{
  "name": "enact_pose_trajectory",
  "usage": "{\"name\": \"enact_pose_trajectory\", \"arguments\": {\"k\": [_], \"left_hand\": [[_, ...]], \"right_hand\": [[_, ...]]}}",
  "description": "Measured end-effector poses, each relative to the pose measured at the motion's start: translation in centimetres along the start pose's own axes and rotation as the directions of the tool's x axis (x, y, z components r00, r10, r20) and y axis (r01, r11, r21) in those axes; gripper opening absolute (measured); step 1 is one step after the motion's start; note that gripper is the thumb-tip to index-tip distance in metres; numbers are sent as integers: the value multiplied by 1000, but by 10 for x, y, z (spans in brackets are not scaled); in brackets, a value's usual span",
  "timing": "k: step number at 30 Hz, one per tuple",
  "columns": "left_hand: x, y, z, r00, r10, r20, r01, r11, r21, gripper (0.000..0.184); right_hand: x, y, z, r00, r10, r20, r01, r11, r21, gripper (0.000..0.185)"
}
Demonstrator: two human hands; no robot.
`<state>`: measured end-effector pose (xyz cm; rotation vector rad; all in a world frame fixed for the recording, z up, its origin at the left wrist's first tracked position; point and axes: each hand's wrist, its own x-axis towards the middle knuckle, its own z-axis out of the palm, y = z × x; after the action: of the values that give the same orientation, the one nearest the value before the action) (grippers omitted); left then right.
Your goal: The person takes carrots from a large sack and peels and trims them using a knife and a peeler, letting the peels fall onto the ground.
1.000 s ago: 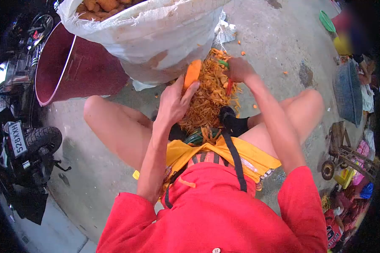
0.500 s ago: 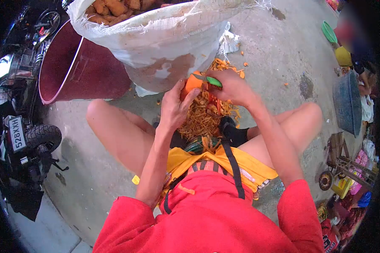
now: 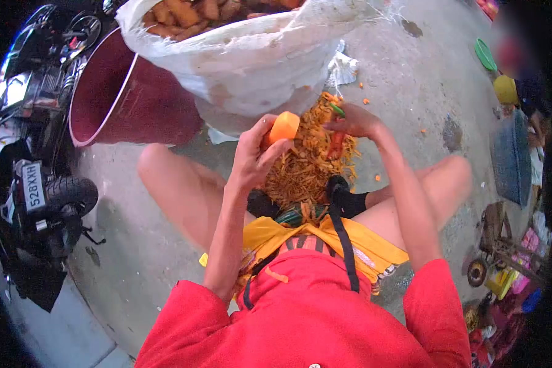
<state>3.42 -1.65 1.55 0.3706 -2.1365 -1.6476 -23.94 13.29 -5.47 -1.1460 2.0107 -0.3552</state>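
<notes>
My left hand (image 3: pixel 254 150) is closed around a thick, peeled carrot (image 3: pixel 284 127) with a flat, bright orange end facing up. To its right, my right hand (image 3: pixel 357 121) is bent over a small tool with a green part (image 3: pixel 337 109), apart from the carrot. Fingers hide most of that tool, so its exact kind is unclear. Below that hand shows something red and narrow (image 3: pixel 336 147). Between my feet, a heap of orange peelings (image 3: pixel 306 175) covers the ground under both hands.
A white woven sack (image 3: pixel 257 76) full of unpeeled carrots (image 3: pixel 187 15) stands ahead. Beside it a maroon bucket (image 3: pixel 147 101) leans over. A motorcycle (image 3: pixel 49 196) is at left. On the right are a grey-blue tub (image 3: pixel 512 159), a green basin (image 3: pixel 485 54) and another person.
My right hand has moved right and drawn the green tool off the carrot. The left hand still holds the carrot, its end now uncovered. The view has shifted slightly.
</notes>
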Motion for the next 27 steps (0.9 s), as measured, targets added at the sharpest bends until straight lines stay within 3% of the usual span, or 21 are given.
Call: {"name": "enact_pose_trajectory", "arguments": {"k": [2,5,7,8,9,10,11,12,13,15,16,17,18,19,20,21,22,23,24,25,27], "left_hand": [[3,6,-20,982,-189,28,189,982,-14,30],[11,23,-67,997,-56,-57,53,997,-65,24],[31,32,-144,972,-233,-25,224,956,-192,26],[47,27,-179,979,-172,-110,97,867,-489,31],[58,24,-203,969,-135,-206,-59,684,-727,35],[63,42,-213,899,-289,-329,-60,663,-746,39],[68,59,-218,792,-432,-431,-68,640,-765,42],[68,58,-217,797,-424,-430,-75,637,-767,42],[64,52,-213,824,-398,-402,-63,642,-764,43],[50,36,-186,897,-353,-265,52,681,-731,46],[38,29,-148,928,-337,-156,143,712,-687,47],[26,32,-92,879,-382,-285,290,903,-316,52],[12,40,-56,872,-477,-112,338,752,-566,52],[0,23,-23,830,-557,-15,397,609,-687,56],[-13,15,8,822,-569,31,400,538,-742,61],[-20,9,32,814,-575,77,402,462,-791,68],[-20,5,47,812,-577,88,407,451,-795,68],[-20,1,60,816,-577,-26,285,441,-851,64],[-20,0,70,803,-579,-142,157,434,-887,61],[-19,6,76,803,-581,-135,162,430,-888,61],[-21,20,87,831,-555,-29,105,209,-972,61]], "right_hand": [[-8,2,-1,1000,-28,11,29,995,-94,64],[-28,-26,-4,994,-6,106,31,973,-227,73],[-32,-39,2,981,50,189,4,961,-275,81],[-29,-39,10,985,69,161,-20,957,-288,79],[-30,-40,14,987,91,131,-48,953,-301,78],[-33,-46,15,988,91,128,-48,951,-305,78],[-36,-56,17,997,72,24,-68,984,-163,75],[-37,-64,15,994,67,-87,-69,997,-19,73],[-36,-67,12,993,71,-99,-74,997,-23,73],[-37,-70,12,914,11,-406,119,948,296,67],[-42,-79,8,849,-50,-527,270,896,351,59],[-43,-85,12,852,-35,-522,253,901,353,59],[-45,-90,20,778,65,-625,291,844,450,55],[-50,-91,26,689,178,-703,341,776,530,51],[-55,-69,41,374,-445,-814,200,895,-398,53],[-71,-88,39,384,-442,-811,189,897,-400,53],[-92,-128,31,530,-130,-838,344,936,72,45],[-103,-155,30,697,142,-703,386,751,535,41],[-106,-158,40,697,149,-701,378,754,537,41],[-106,-159,52,650,155,-744,421,741,522,40],[-103,-165,64,598,168,-784,462,727,508,38]]}}
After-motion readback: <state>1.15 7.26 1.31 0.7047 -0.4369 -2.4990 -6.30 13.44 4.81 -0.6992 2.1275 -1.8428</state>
